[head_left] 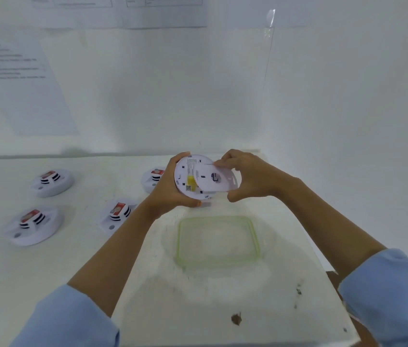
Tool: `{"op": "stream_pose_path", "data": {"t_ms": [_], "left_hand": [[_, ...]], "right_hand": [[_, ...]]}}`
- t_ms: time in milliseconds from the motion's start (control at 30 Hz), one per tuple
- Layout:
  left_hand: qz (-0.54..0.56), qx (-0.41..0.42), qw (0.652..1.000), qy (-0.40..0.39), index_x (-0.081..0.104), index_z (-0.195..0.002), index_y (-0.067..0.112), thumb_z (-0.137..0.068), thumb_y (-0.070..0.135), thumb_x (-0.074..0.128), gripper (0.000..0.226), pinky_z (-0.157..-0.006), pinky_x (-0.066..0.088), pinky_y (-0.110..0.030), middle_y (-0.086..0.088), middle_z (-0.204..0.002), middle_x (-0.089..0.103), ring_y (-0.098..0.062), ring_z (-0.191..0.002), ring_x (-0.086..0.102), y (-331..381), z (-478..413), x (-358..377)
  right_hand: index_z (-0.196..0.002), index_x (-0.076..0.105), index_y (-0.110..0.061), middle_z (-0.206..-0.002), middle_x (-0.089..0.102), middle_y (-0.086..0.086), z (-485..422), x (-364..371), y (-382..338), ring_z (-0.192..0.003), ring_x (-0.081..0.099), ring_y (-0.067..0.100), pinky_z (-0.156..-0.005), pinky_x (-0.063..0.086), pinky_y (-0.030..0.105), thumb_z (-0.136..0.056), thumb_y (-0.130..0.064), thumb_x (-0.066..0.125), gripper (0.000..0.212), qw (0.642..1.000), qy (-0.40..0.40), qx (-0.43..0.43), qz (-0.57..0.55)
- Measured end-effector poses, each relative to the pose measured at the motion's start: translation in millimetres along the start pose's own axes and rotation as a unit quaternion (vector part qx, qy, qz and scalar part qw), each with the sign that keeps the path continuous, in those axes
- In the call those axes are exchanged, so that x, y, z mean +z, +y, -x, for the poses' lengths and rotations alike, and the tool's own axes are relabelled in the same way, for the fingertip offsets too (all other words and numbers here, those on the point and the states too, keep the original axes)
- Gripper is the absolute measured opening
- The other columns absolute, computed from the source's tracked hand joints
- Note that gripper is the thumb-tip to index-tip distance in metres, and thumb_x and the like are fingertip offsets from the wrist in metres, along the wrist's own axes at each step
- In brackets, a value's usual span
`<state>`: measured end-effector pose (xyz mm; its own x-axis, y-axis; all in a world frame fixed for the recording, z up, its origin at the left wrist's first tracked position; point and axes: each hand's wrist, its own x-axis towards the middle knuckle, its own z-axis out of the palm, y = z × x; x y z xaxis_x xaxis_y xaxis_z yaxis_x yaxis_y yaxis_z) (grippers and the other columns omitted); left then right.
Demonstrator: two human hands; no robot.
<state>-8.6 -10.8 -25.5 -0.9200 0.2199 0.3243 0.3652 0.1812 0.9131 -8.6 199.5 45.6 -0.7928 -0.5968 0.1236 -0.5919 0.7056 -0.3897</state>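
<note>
Above the tabletop's (47, 271) far edge, the left hand (170, 194) clamps its fingers round a smoke detector (185, 175); the right hand (250, 179) pinches the back plate (214, 181) half across it. Set crooked, the plate may jam — or slip from that pinch.

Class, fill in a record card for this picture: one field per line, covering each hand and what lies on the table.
Left hand: grips round white detector, labelled underside facing camera
Right hand: pinches thin round plate, overlapping that underside
Left of hands: four more detectors on the table, one partly behind the left hand
Front: clear container, green rim, nearer the camera than the hands
</note>
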Motion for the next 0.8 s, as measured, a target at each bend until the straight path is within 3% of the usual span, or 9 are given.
{"op": "stream_pose_path", "data": {"t_ms": [67,200,333,533,600,700,733,800], "left_hand": [[0.001,-0.006,1.000,0.002,0.029,-0.130,0.017,-0.048,-0.015,0.080,0.102,-0.070,0.050,-0.012,0.004,-0.119,0.049,0.011,-0.099,0.056,-0.6,9.1,-8.3],[0.005,-0.026,1.000,0.003,0.031,-0.133,0.022,-0.045,0.002,0.081,0.103,-0.085,0.054,-0.026,0.002,-0.127,0.048,-0.012,-0.117,0.051,3.4,29.5,-23.5],[0.005,-0.025,1.000,0.001,0.030,-0.134,0.019,-0.045,0.002,0.081,0.105,-0.083,0.053,-0.021,-0.001,-0.131,0.044,-0.013,-0.120,0.047,6.5,45.7,-28.9],[0.029,-0.031,0.999,-0.017,0.029,-0.134,0.021,-0.044,-0.001,0.080,0.105,-0.082,0.054,-0.022,-0.009,-0.137,0.039,-0.019,-0.123,0.045,8.5,62.5,-28.4],[0.032,-0.031,0.999,-0.020,0.030,-0.133,0.023,-0.045,0.000,0.080,0.104,-0.083,0.054,-0.023,-0.009,-0.137,0.038,-0.019,-0.124,0.044,9.7,64.4,-28.8],[0.042,-0.034,0.998,-0.031,0.029,-0.132,0.024,-0.046,-0.003,0.079,0.103,-0.077,0.055,-0.021,-0.001,-0.132,0.043,-0.014,-0.119,0.047,13.8,63.9,-27.0],[0.043,-0.035,0.998,-0.036,0.029,-0.132,0.024,-0.046,-0.004,0.078,0.102,-0.074,0.055,-0.021,0.003,-0.128,0.045,-0.011,-0.116,0.050,15.9,62.6,-25.3],[0.048,-0.033,0.997,-0.041,0.029,-0.131,0.022,-0.046,-0.007,0.077,0.101,-0.072,0.054,-0.021,0.008,-0.123,0.047,-0.003,-0.108,0.056,20.2,57.9,-20.7]], "right_hand": [[-0.133,0.049,-0.018,-0.107,0.046,-0.004,12.5,5.0,-4.6,-0.099,0.046,0.015,-0.091,0.045,0.030,-0.059,-0.022,0.075,0.079,1.000,-0.008,0.016,-0.022],[-0.132,0.050,-0.016,-0.108,0.047,-0.002,34.8,19.5,-14.1,-0.102,0.049,0.015,-0.094,0.046,0.030,-0.051,-0.031,0.068,0.084,0.995,-0.061,0.070,-0.041],[-0.135,0.047,-0.017,-0.117,0.047,0.003,46.8,39.0,-20.5,-0.103,0.045,0.016,-0.096,0.043,0.030,-0.068,-0.019,0.074,0.072,0.987,-0.118,0.106,0.007],[-0.133,0.048,-0.017,-0.125,0.046,0.004,47.0,68.1,-17.3,-0.117,0.045,0.020,-0.097,0.038,0.028,-0.073,-0.021,0.073,0.065,0.979,-0.146,0.140,0.025],[-0.128,0.053,-0.018,-0.128,0.047,0.000,47.9,66.5,-17.0,-0.120,0.044,0.018,-0.099,0.035,0.026,-0.075,-0.023,0.073,0.057,0.983,-0.111,0.147,-0.001],[-0.110,0.065,-0.019,-0.108,0.056,-0.002,40.6,56.5,-29.3,-0.102,0.054,0.017,-0.092,0.044,0.030,-0.079,-0.022,0.071,0.031,0.990,0.064,0.089,-0.085],[-0.109,0.066,-0.019,-0.104,0.056,-0.003,34.8,53.8,-35.9,-0.096,0.054,0.016,-0.088,0.045,0.029,-0.080,-0.023,0.071,0.030,0.985,0.114,0.065,-0.111],[-0.117,0.063,-0.021,-0.110,0.052,-0.004,20.5,51.0,-46.4,-0.097,0.050,0.012,-0.086,0.040,0.022,-0.079,-0.027,0.071,0.040,0.980,0.139,0.036,-0.135]]}}
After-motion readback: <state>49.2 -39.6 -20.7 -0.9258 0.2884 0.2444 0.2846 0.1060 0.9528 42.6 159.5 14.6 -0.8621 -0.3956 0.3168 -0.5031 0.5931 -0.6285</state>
